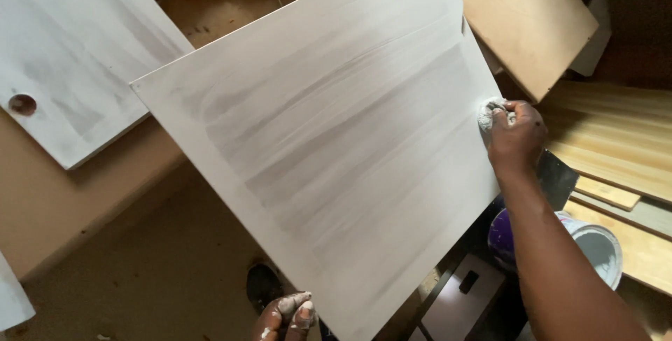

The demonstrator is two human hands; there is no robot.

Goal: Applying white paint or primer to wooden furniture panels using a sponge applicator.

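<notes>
A large white-coated board (336, 145) fills the middle of the view, tilted like a diamond, its paint streaked grey in long bands. At 3 o'clock the right hand (516, 135) closes around a paint-smeared white rag (488, 112), pressing it against the board's right edge. At 6 o'clock the left hand (283, 316), fingers curled and spattered white, sits at the board's lower edge; whether it grips the board I cannot tell. Below the right forearm, toward 4 o'clock, stands an open paint can (595, 243) with white paint inside. Another whitewashed panel (77, 54) lies at 10 o'clock, and bare wooden boards (616, 138) lie at 3 o'clock.
</notes>
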